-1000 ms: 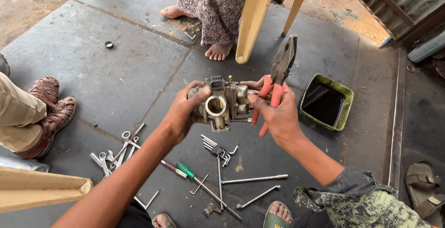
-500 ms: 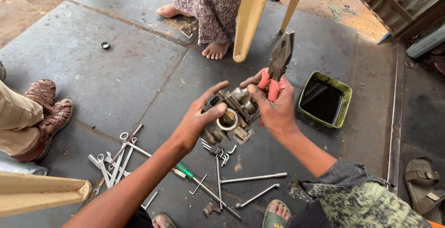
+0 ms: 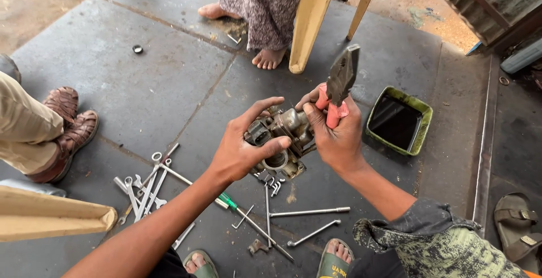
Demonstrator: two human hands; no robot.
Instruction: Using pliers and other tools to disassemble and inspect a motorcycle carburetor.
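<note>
We grip the metal carburetor (image 3: 280,139) in both hands (image 3: 240,151), the right hand (image 3: 337,134) also clenching red-handled pliers (image 3: 339,86), its disassembly seemingly unfinished.

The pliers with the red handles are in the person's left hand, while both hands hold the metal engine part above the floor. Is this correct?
Not quite. In the head view, the pliers are in the right hand, not the left. The rest holds: the left hand and the right hand both grip the metal engine part above the floor.
</note>
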